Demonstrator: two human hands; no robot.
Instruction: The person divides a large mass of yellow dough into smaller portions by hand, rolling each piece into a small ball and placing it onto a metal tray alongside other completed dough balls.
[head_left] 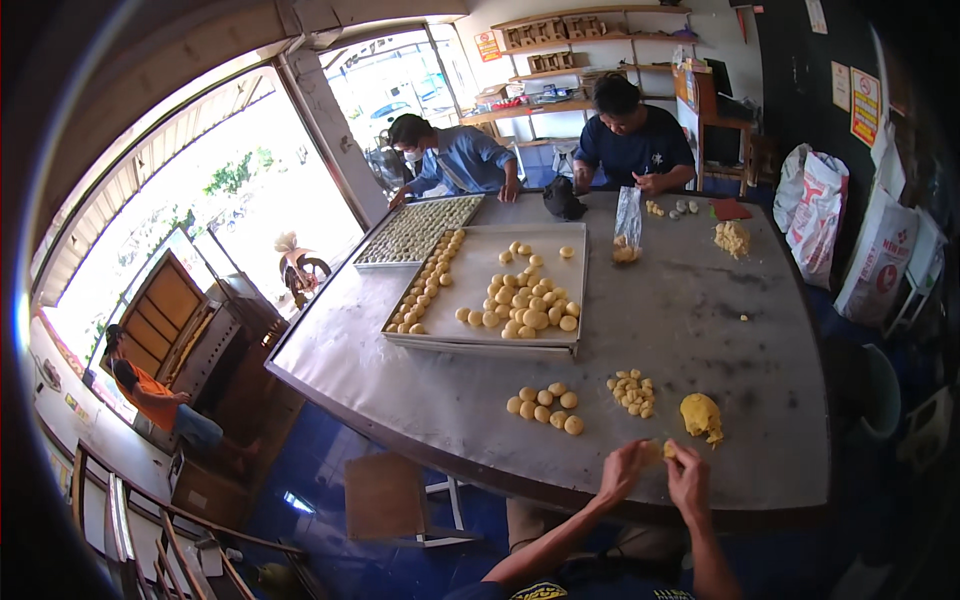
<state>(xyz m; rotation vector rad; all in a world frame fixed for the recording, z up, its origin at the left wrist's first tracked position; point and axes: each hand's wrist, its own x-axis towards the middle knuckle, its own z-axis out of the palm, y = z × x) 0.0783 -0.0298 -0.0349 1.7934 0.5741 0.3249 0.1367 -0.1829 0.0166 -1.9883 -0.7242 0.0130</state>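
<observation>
At the table's near edge, my left hand [624,471] is closed on a piece of pale dough [651,452], which looks flattened. Right beside it, the fingertips of my right hand [688,483] pinch a small yellow lump [669,449]. Just beyond my right hand sits a big mound of yellow dough [701,416] with a crumbly edge. A heap of small dough pieces [631,393] lies ahead of my hands. To the left of that heap is a loose group of round dough balls [543,409].
A metal tray [440,342] with many dough balls stands mid-table, beyond it another filled tray [385,262]. Two co-workers [635,140] [455,158] work across the metal table [700,300]. A stool [385,495] is at left; sacks [880,265] stand at right. Another person [150,395] sits left.
</observation>
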